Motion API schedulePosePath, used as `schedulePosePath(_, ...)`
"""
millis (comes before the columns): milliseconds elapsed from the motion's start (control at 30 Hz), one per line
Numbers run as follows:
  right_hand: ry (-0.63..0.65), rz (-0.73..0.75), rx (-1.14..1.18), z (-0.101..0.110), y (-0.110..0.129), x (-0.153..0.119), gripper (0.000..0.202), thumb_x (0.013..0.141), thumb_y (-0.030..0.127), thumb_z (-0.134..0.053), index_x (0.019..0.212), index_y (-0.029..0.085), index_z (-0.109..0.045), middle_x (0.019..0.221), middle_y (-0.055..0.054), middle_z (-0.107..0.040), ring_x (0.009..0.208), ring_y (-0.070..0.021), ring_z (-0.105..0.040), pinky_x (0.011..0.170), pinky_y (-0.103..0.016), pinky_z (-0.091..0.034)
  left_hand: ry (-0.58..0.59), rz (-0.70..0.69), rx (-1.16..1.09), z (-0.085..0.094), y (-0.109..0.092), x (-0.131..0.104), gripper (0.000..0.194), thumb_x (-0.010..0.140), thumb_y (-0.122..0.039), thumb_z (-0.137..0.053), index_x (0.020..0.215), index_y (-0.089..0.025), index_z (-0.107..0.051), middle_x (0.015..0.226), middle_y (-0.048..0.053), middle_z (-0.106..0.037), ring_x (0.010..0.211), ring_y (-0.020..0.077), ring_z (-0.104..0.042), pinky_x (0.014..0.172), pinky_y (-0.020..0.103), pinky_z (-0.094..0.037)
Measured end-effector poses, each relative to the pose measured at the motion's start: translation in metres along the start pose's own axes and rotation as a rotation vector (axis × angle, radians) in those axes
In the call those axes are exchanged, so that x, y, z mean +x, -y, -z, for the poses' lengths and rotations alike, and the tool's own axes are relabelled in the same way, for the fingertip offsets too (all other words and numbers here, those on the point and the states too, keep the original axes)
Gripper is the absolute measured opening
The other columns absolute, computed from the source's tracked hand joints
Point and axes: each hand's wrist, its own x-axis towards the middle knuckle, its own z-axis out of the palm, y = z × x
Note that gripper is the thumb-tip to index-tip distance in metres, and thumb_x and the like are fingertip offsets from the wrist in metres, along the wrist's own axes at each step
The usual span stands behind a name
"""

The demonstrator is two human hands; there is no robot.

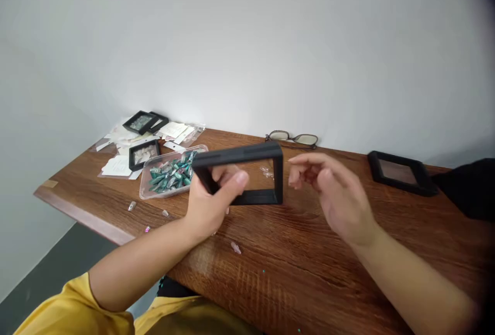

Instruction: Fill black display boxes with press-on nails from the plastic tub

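My left hand (209, 203) grips a black display frame (242, 155) by its left side, thumb over the front. The frame is held up above the wooden table (294, 273), tilted, with a see-through middle. Just off its right side is my right hand (342, 201), fingers loosely bent and apart, with nothing visible in them. Behind my left hand stands a clear plastic tub (154, 196) of glossy teal pieces (170, 175) that look like press-on nails. A pale pink nail-like piece (235, 247) lies on the table below the frame.
Eyeglasses (292, 138) rest near the wall. Another black frame (400, 172) lies at the right, beside a dark object (469, 188). At the back left are white cards (116, 166), plastic sleeves and small black frames (144, 153). Small loose pieces (132, 205) lie near the table's left edge.
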Motion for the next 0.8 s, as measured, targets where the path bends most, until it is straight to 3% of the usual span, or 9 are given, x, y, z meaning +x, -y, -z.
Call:
schedulePosePath(100,0.002,0.055,-0.077,-0.014,-0.024,-0.026,0.040,0.114,0.056,-0.056,0.144,0.030,-0.062,0.097,-0.003,-0.071,0.075,-0.0180,-0.065,0.063,-0.034,-0.056,-0.044,0.251,-0.079,-0.007,0.000,0.005,0.059,0.081,-0.056,-0.092,0.082,-0.023,-0.043,0.067,-0.009,-0.044,0.057,0.0068,-0.049,0.055,0.022,-0.051)
schedulePosePath(233,0.089,0.157,-0.168,-0.028,-0.029,-0.041,0.055,0.106,0.043,-0.072,0.157,0.035,-0.051,0.107,-0.002,-0.079,0.081,-0.0197,-0.074,0.067,-0.033,-0.060,-0.066,0.490,-0.119,-0.008,0.011,0.004,0.055,0.076,-0.049,-0.096,0.098,-0.021,-0.054,0.078,-0.006,-0.060,0.059,0.0062,-0.057,0.052,0.017,-0.051)
schedulePosePath(300,0.063,0.173,-0.215,-0.027,-0.027,-0.041,0.055,0.104,0.039,-0.076,0.154,0.036,-0.053,0.104,-0.001,-0.080,0.077,-0.0196,-0.074,0.065,-0.032,-0.059,-0.047,0.572,-0.135,-0.006,0.016,0.001,0.060,0.078,-0.044,-0.095,0.117,-0.023,-0.054,0.084,-0.005,-0.066,0.058,0.0072,-0.060,0.052,0.018,-0.054)
schedulePosePath(367,0.014,0.168,-0.260,-0.025,-0.026,-0.041,0.037,0.106,0.038,-0.072,0.142,0.036,-0.062,0.098,0.000,-0.079,0.072,-0.0194,-0.072,0.064,-0.033,-0.057,0.009,0.633,-0.151,-0.005,0.018,0.000,0.076,0.079,-0.041,-0.094,0.136,-0.029,-0.046,0.088,-0.005,-0.069,0.059,0.0114,-0.065,0.052,0.024,-0.060)
schedulePosePath(467,-0.037,0.155,-0.304,-0.022,-0.024,-0.043,0.014,0.112,0.036,-0.059,0.115,0.033,-0.072,0.088,-0.001,-0.075,0.069,-0.0208,-0.068,0.063,-0.036,-0.054,0.148,0.701,-0.108,0.000,0.018,0.001,0.075,0.080,-0.046,-0.093,0.136,-0.030,-0.047,0.089,-0.005,-0.065,0.066,0.0142,-0.066,0.051,0.027,-0.064)
schedulePosePath(567,-0.066,0.110,-0.302,-0.024,-0.022,-0.050,0.022,0.112,0.034,-0.056,0.099,0.032,-0.074,0.071,-0.001,-0.066,0.059,-0.0218,-0.058,0.055,-0.039,-0.044,0.267,0.729,0.054,0.006,0.021,0.004,0.057,0.085,-0.053,-0.087,0.121,-0.025,-0.052,0.086,-0.005,-0.062,0.066,0.0111,-0.061,0.047,0.019,-0.055)
schedulePosePath(667,-0.100,0.039,-0.256,-0.027,-0.020,-0.059,0.021,0.111,0.032,-0.058,0.100,0.032,-0.076,0.063,0.001,-0.056,0.054,-0.0217,-0.050,0.055,-0.041,-0.041,0.341,0.709,0.154,0.010,0.025,0.004,0.051,0.088,-0.058,-0.084,0.113,-0.023,-0.057,0.081,-0.005,-0.063,0.060,0.0090,-0.057,0.047,0.017,-0.047)
schedulePosePath(733,-0.120,-0.009,-0.207,-0.028,-0.019,-0.062,0.019,0.111,0.032,-0.060,0.100,0.033,-0.076,0.063,0.001,-0.055,0.053,-0.0204,-0.047,0.053,-0.041,-0.040,0.367,0.649,0.165,0.013,0.027,0.005,0.048,0.090,-0.059,-0.082,0.112,-0.022,-0.061,0.085,-0.002,-0.068,0.067,0.0112,-0.063,0.056,0.021,-0.053)
schedulePosePath(800,-0.134,-0.061,-0.146,-0.028,-0.017,-0.063,0.020,0.111,0.032,-0.061,0.098,0.033,-0.075,0.066,0.001,-0.059,0.053,-0.0188,-0.048,0.050,-0.040,-0.038,0.401,0.509,0.189,0.017,0.026,0.008,0.045,0.097,-0.057,-0.077,0.123,-0.021,-0.065,0.105,0.006,-0.077,0.090,0.0183,-0.075,0.077,0.029,-0.063)
